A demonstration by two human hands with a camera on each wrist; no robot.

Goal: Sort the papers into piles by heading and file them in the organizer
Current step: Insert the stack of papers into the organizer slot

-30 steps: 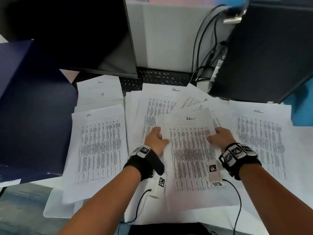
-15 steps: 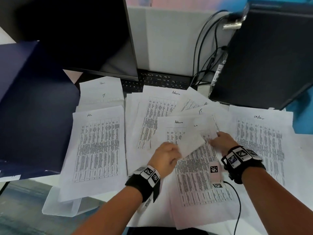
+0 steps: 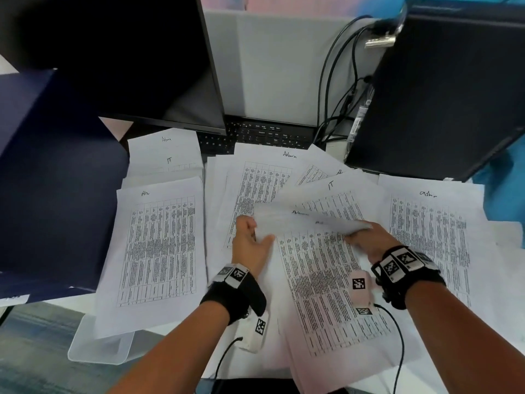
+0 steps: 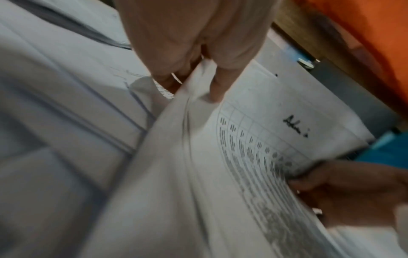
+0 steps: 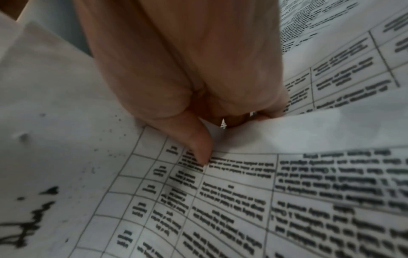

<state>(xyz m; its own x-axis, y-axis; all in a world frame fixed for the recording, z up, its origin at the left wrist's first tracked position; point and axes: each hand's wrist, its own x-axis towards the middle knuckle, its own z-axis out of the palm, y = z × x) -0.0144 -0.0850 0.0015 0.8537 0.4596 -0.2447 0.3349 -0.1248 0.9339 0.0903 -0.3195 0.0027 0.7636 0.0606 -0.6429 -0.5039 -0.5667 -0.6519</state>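
Since a second ago, my left hand (image 3: 251,245) has shifted along the left edge of the middle sheaf and my right hand (image 3: 369,240) has turned its top sheet upward; that sheet's upper part now curls off the stack.

Dark blue organizer (image 3: 54,177): left side of the desk, standing over the desk's left edge.

Black monitor (image 3: 127,58): far left of the desk, above the papers.

Black computer tower (image 3: 443,89): far right corner, cables beside it.

Keyboard (image 3: 264,135): far edge, partly under papers.

Papers: left pile (image 3: 162,245), top sheet headed "Ah", overhanging the desk's near edge; behind it a sheet headed "Admin" (image 3: 166,143) over one headed "IT". Middle fan with an "Admin" sheet (image 3: 264,177) and an "IT" sheet (image 3: 331,194). Right pile (image 3: 429,223), headed "adm-", below the tower.

Middle sheaf (image 3: 326,294): printed tables, near edge of the desk, between my wrists.

Lifted sheet (image 3: 301,220), headed "Admin": my left thumb (image 4: 215,90) and fingers pinch its left edge; my right thumb (image 5: 196,148) presses the printed face with fingers curled behind its right edge.

Clear plastic tray (image 3: 96,345): near left corner, under the left pile.
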